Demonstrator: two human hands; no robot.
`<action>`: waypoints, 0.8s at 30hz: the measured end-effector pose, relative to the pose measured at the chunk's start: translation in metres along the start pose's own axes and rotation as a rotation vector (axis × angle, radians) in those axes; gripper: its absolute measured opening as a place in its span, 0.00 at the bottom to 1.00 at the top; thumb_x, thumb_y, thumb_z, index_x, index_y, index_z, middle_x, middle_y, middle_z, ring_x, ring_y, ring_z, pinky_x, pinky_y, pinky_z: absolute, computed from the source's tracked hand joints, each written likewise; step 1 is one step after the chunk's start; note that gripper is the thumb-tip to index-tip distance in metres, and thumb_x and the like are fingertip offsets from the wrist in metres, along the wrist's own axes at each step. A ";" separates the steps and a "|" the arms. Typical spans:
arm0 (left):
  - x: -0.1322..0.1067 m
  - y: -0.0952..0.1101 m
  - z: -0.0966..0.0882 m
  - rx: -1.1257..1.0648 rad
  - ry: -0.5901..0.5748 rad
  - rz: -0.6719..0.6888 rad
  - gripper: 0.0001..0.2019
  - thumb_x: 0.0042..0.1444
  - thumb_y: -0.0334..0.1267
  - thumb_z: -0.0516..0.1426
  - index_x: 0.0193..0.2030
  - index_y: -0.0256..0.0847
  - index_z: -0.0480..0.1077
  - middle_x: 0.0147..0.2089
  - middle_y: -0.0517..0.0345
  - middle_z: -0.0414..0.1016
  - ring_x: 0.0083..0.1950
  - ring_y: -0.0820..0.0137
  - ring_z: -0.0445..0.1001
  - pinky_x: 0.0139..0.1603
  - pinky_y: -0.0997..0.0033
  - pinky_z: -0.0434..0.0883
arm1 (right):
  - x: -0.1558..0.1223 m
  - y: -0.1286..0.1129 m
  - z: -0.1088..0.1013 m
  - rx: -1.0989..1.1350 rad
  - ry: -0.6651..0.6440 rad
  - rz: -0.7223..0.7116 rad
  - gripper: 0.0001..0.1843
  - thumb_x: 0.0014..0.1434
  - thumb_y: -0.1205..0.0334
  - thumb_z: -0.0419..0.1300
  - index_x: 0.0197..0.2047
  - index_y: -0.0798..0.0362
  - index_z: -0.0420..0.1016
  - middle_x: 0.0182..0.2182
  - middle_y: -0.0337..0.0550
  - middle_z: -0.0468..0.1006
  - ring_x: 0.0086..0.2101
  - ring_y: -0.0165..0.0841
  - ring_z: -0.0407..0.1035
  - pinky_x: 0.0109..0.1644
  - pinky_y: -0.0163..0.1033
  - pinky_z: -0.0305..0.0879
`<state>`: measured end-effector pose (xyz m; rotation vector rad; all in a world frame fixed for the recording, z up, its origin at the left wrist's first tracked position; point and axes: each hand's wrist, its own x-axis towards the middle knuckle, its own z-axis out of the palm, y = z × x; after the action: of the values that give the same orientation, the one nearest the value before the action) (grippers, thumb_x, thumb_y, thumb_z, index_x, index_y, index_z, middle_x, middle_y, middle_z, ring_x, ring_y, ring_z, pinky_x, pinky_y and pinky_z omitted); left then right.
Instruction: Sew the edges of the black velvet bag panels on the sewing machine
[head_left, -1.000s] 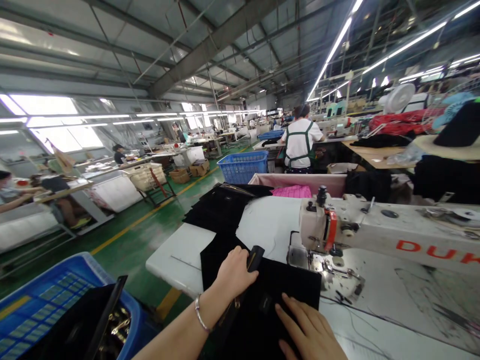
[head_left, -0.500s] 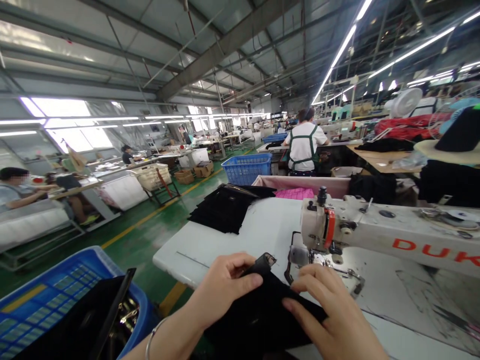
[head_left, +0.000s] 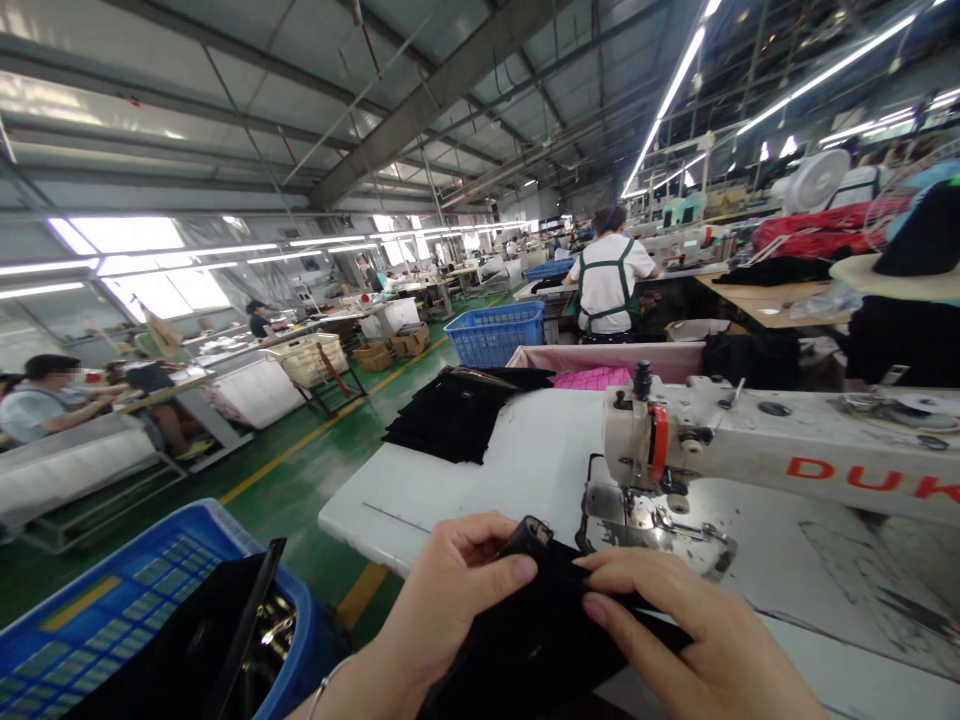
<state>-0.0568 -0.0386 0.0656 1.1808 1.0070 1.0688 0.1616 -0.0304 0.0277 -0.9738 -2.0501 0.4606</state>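
Observation:
A piece of black fabric [head_left: 540,640] hangs between my hands at the front edge of the white sewing table. My left hand [head_left: 457,590] is closed on its upper corner, thumb pressed over a rolled dark strip [head_left: 529,537] whose open end faces away from me. With thumb and fingers together, my right hand [head_left: 660,620] pinches the fabric's edge farther right. Just beyond that hand stands the sewing machine [head_left: 637,440], its presser foot area close to the fingertips. The fabric's lower part runs out of view.
A stack of black fabric pieces [head_left: 457,410] lies on the table's [head_left: 420,500] far left. A blue basket [head_left: 300,610] with black pieces and metal hardware stands at lower left. Scissors [head_left: 915,610] rest at right. A co-worker [head_left: 611,275] sits ahead, back turned.
Both hands and the black fabric have shifted slightly right in view. My right fingers have come closer together on the fabric's edge. The view has also turned a little.

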 end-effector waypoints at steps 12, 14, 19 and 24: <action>-0.002 -0.008 0.002 -0.098 0.002 -0.049 0.09 0.50 0.35 0.66 0.38 0.33 0.76 0.36 0.51 0.77 0.35 0.70 0.73 0.38 0.73 0.68 | -0.003 -0.001 -0.002 0.127 -0.067 0.144 0.06 0.61 0.57 0.56 0.33 0.44 0.72 0.40 0.33 0.77 0.37 0.30 0.73 0.41 0.31 0.71; -0.001 -0.009 0.002 -0.073 0.007 -0.056 0.10 0.50 0.36 0.66 0.37 0.33 0.76 0.36 0.51 0.77 0.35 0.70 0.73 0.37 0.73 0.68 | -0.002 -0.001 0.000 0.146 -0.081 0.184 0.06 0.61 0.57 0.56 0.33 0.46 0.70 0.37 0.33 0.76 0.34 0.29 0.72 0.39 0.31 0.70; 0.003 0.023 -0.008 0.153 -0.025 -0.060 0.09 0.48 0.37 0.67 0.34 0.35 0.77 0.33 0.56 0.76 0.34 0.72 0.71 0.35 0.77 0.66 | 0.005 -0.014 -0.002 0.190 -0.154 0.152 0.03 0.61 0.65 0.55 0.35 0.46 0.67 0.28 0.31 0.72 0.28 0.27 0.69 0.32 0.30 0.67; 0.016 0.069 -0.017 0.416 -0.338 -0.201 0.09 0.52 0.40 0.61 0.37 0.36 0.77 0.35 0.56 0.76 0.35 0.70 0.71 0.37 0.76 0.65 | 0.005 -0.027 -0.012 0.356 -0.234 -0.089 0.13 0.64 0.70 0.52 0.44 0.42 0.72 0.33 0.34 0.71 0.32 0.25 0.69 0.34 0.28 0.66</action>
<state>-0.0774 -0.0149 0.1311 1.4990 1.0787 0.4881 0.1563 -0.0435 0.0539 -0.6361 -2.1076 0.8917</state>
